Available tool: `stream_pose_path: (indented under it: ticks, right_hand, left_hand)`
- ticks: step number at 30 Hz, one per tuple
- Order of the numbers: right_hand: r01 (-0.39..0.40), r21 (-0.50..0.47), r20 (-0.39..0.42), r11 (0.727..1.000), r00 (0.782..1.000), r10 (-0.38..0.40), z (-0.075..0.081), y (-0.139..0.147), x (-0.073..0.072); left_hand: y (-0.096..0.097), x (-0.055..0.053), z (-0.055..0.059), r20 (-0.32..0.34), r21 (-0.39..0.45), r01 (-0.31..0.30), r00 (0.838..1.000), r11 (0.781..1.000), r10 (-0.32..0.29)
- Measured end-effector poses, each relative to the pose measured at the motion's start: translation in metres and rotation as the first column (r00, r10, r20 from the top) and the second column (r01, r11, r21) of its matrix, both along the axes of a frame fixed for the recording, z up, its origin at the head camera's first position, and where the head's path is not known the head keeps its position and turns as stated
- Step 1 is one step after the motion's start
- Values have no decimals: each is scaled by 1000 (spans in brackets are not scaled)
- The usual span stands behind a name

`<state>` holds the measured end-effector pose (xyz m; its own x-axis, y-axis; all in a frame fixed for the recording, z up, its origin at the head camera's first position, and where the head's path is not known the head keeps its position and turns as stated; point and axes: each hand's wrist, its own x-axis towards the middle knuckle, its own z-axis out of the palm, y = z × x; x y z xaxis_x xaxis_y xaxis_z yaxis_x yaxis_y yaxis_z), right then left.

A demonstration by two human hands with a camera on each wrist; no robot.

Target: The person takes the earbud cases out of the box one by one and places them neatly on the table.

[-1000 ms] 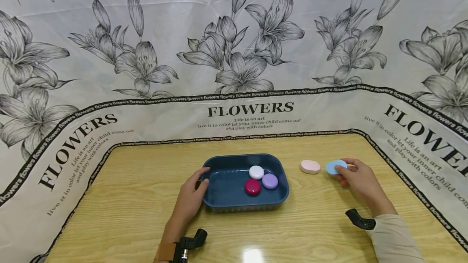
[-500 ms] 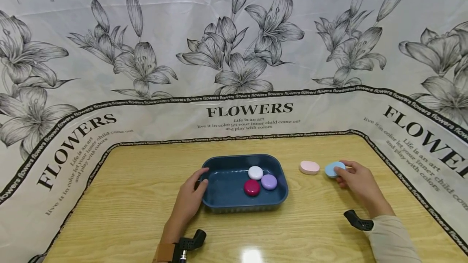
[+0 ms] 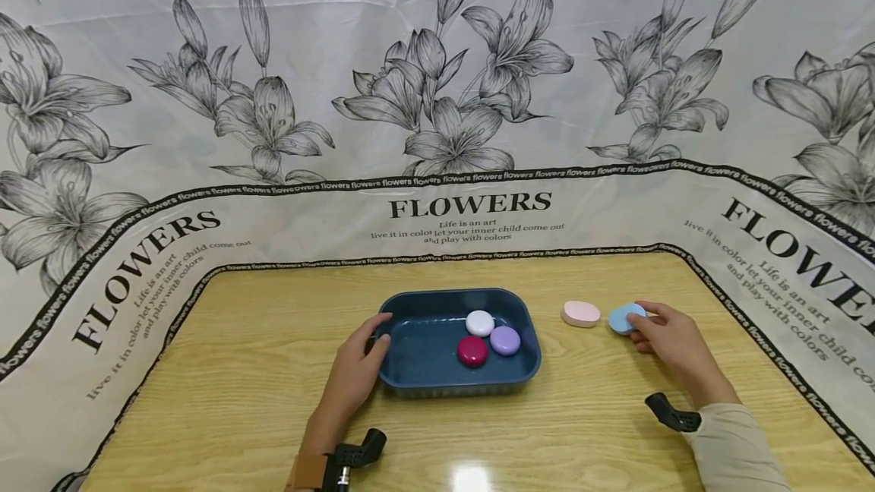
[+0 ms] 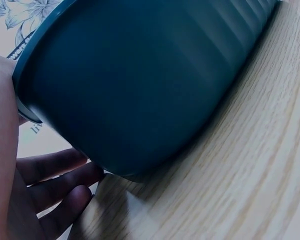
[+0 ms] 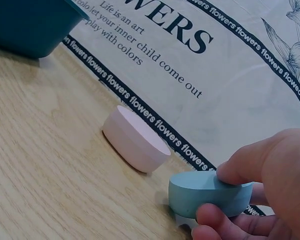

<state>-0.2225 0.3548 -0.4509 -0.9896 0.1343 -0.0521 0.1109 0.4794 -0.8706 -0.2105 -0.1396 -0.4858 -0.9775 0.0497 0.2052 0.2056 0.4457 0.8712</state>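
Apparently for steadiness, the left hand [image 3: 355, 359] loosely gripped the bin [image 3: 420, 351] at its left end, while the right hand [image 3: 673, 336] pinched the blue oval [image 3: 622, 320] between thumb and fingers near the pink oval [image 3: 581, 314] on the tabletop [image 3: 273, 348].

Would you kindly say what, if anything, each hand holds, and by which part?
Right hand: the blue block, by its right end. Left hand: the tray, by its left end.

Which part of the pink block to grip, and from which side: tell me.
Pinch the pink block by the middle of its long sides, probably best from above and the near side: it lies flat, longer than wide, with the blue block at its right and the tray at its left.
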Motion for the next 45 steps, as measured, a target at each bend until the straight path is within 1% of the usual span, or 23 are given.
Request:
stream_pose_path:
  ticks: [7, 17, 23, 32, 36, 39, 45]
  right_hand:
    - [-11, 4, 11, 1000, 1000, 11, -2, 1, 0]
    - [19, 22, 10, 1000, 1000, -19, -10, 3, 1]
    - [38, 46, -2, 998, 999, -38, -8, 2, 1]
    - [54, 75, 2, 996, 999, -55, -4, 2, 1]
    - [66, 91, 13, 994, 998, -67, -4, 4, 0]
    - [75, 95, 19, 993, 997, -77, -6, 6, -1]
    - [88, 99, 4, 991, 996, -89, -6, 5, -3]
  left_hand:
    - [0, 1, 0, -5, -8, -11, 1000, 1000, 11]
    - [0, 4, -1, 5, -11, -1, 1000, 1000, 1]
    - [-1, 2, -1, -6, -14, 3, 1000, 1000, -3]
    - [0, 2, 1, -12, -18, 1, 1000, 1000, -1]
    - [0, 0, 0, -18, -19, 5, 1000, 1000, -5]
    - [1, 0, 0, -15, -19, 6, 1000, 1000, -6]
    - [1, 1, 2, -2, -21, 0, 1000, 1000, -1]
